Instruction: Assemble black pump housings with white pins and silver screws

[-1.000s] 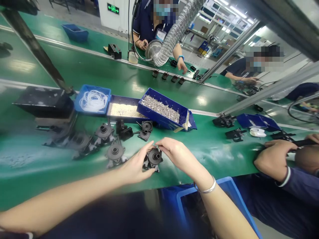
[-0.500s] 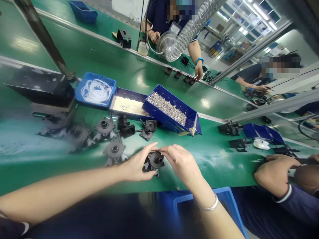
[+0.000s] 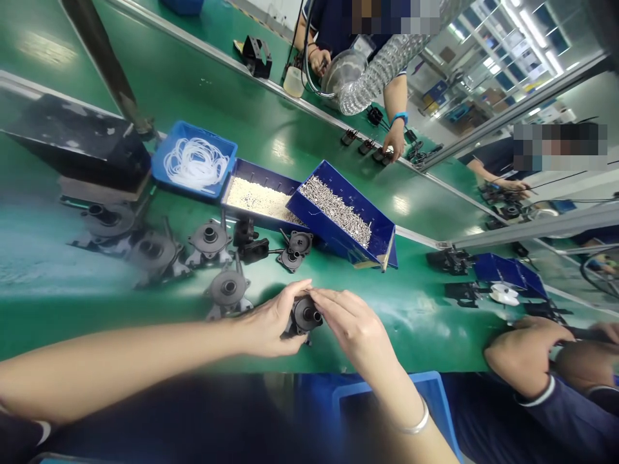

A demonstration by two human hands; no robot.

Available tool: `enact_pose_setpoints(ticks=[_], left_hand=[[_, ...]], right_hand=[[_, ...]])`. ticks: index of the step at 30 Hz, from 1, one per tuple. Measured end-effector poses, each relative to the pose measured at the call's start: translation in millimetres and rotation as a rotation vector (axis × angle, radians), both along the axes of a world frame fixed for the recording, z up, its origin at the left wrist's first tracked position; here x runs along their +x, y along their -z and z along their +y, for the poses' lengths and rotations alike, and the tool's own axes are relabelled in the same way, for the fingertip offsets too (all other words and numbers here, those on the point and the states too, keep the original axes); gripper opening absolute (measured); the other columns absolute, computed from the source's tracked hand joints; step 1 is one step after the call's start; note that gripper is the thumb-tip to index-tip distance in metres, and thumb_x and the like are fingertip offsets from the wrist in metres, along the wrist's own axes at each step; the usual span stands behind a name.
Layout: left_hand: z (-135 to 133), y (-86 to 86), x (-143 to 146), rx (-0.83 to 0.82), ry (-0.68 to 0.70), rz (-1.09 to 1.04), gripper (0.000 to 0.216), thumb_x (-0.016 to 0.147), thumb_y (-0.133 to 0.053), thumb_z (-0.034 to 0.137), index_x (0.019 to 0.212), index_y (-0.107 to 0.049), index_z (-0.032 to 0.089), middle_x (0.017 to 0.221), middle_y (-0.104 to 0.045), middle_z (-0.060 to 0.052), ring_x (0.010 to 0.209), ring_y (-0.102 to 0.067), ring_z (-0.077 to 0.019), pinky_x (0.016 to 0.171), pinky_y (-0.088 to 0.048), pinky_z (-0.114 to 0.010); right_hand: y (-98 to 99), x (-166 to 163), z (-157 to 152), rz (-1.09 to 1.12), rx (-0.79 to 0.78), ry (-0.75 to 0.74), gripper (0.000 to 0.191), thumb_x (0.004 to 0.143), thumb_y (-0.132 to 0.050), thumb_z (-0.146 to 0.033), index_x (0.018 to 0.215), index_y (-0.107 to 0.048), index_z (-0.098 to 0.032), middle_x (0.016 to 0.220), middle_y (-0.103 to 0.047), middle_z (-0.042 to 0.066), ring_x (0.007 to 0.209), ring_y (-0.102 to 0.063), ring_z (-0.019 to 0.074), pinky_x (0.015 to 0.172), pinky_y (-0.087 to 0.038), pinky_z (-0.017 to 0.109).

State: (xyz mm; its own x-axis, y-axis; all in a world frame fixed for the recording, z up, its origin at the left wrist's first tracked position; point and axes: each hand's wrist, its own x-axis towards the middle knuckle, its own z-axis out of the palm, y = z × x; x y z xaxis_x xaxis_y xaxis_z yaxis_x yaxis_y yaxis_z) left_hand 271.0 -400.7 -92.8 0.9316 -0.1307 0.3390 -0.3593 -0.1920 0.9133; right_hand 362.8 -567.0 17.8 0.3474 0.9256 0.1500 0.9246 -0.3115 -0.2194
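Observation:
My left hand (image 3: 275,323) is closed around the left side of a black plastic housing (image 3: 307,313), its thumb and fingers on opposite edges. The housing has a round flange with a short pipe stub in its middle. My right hand (image 3: 347,317) has its fingers pressed together against the upper right edge of the same housing; whatever is under its fingertips is hidden. Similar black housings stand to the left, the nearest one (image 3: 228,288) just beyond my left forearm. Behind my hands lie loose black round parts (image 3: 296,250) and a dark part (image 3: 253,250).
A blue bin of metal pins (image 3: 338,209) rests tilted over a bin of cream-coloured small pieces (image 3: 261,201). Beside them is a blue tray (image 3: 159,169) of white tubing. A black box (image 3: 82,143) stands left. A neighbour's arm (image 3: 525,354) is at right; other people work across the line.
My right hand's fingers have flattened and moved down over the housing's edge. The housing remains in my left hand. The whole view has shifted slightly.

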Motion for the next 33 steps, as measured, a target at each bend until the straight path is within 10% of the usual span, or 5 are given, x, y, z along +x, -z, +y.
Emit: enact_pose_setpoints(ticks=[11, 17, 23, 28, 33], left_hand=[[0.9, 1.5, -0.6, 0.044, 0.008, -0.019, 0.088, 0.081, -0.064, 0.022, 0.148, -0.006, 0.020, 0.148, -0.036, -0.023, 0.137, -0.043, -0.0334, 0.112, -0.044, -0.051], [1.7, 0.6, -0.3, 0.038, 0.000, -0.069, 0.088, 0.081, -0.065, 0.022, 0.147, -0.006, 0.019, 0.147, -0.036, -0.024, 0.137, -0.043, -0.0343, 0.112, -0.043, -0.052], [2.0, 0.0, 0.8, 0.042, -0.005, -0.069, 0.083, 0.084, -0.065, 0.023, 0.147, -0.010, 0.020, 0.147, -0.035, -0.023, 0.134, -0.047, -0.0329, 0.110, -0.044, -0.050], [-1.1, -9.7, -10.7, 0.128, -0.052, 0.006, 0.087, 0.088, -0.064, 0.029, 0.150, -0.005, 0.024, 0.155, -0.027, -0.022, 0.144, -0.034, -0.0339, 0.116, -0.036, -0.055], [15.4, -61.1, -33.4, 0.241, -0.071, -0.082, 0.079, 0.090, -0.061, 0.030, 0.151, -0.011, 0.026, 0.160, -0.018, -0.020, 0.147, -0.027, -0.0357, 0.113, -0.040, -0.057]], right_hand=[[38.1, -22.0, -17.3, -0.236, 0.006, 0.075, 0.052, 0.092, -0.048, -0.002, 0.144, -0.041, -0.007, 0.133, -0.058, 0.021, 0.124, -0.055, 0.0278, 0.097, -0.053, 0.044], [1.8, -12.4, -9.6, -0.296, -0.222, -0.042, 0.041, 0.093, -0.047, -0.009, 0.134, -0.053, -0.009, 0.133, -0.060, 0.019, 0.110, -0.061, 0.0309, 0.083, -0.057, 0.046], [-42.8, 66.1, 9.9, -0.355, 0.199, 0.350, 0.025, 0.092, -0.059, -0.017, 0.115, -0.066, -0.013, 0.116, -0.067, 0.016, 0.110, -0.063, 0.0272, 0.098, -0.050, 0.043], [-38.6, 144.0, 41.5, -0.084, -0.192, 0.467, 0.010, 0.084, -0.070, -0.023, 0.087, -0.075, -0.015, 0.085, -0.073, 0.011, 0.077, -0.067, 0.0238, 0.075, -0.052, 0.035], [-32.1, 155.4, 52.3, -0.018, -0.115, 0.483, 0.012, 0.084, -0.066, -0.016, 0.074, -0.073, -0.018, 0.079, -0.074, 0.005, 0.076, -0.067, 0.0196, 0.074, -0.048, 0.029]])
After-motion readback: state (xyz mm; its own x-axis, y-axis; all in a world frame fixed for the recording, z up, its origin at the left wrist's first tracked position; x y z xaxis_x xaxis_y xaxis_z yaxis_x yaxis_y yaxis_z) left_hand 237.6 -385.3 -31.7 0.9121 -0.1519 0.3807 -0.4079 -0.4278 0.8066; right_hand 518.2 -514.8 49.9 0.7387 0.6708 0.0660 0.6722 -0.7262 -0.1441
